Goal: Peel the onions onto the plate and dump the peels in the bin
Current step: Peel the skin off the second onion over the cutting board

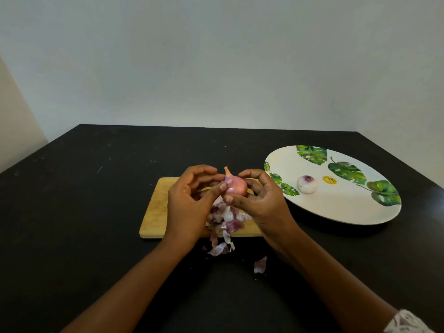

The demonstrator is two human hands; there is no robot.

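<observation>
White lace of a sleeve point(406, 322) edged the right forearm at the bottom corner, well toward the camera from the wooden cutting board point(156, 212), which lay on a black table point(96, 212). Above the board's middle both hands met round an unpeeled onion point(236, 185), pinkish red, its dry stalk pointing up and away. The left hand point(189, 200) pinched the skin on the onion's left side between thumb and forefinger, the other fingers loosely curled above. The right hand point(262, 200) gripped the onion from the right, thumb pressed beneath it and fingers curled round its far side. Under the hands a heap of purple and white peels point(225, 219) covered the board's near right part and spilled over its near edge onto the table; one loose peel point(260, 264) lay apart, nearer the camera than the board. Right of the board, just beside it, sat a white plate point(336, 207) printed with green leaves around its rim. On it, toward the side nearest the board, rested one peeled onion point(307, 184), white with a purple top, and beside that a small yellow mark point(329, 180) with dark specks too small to read as writing.
</observation>
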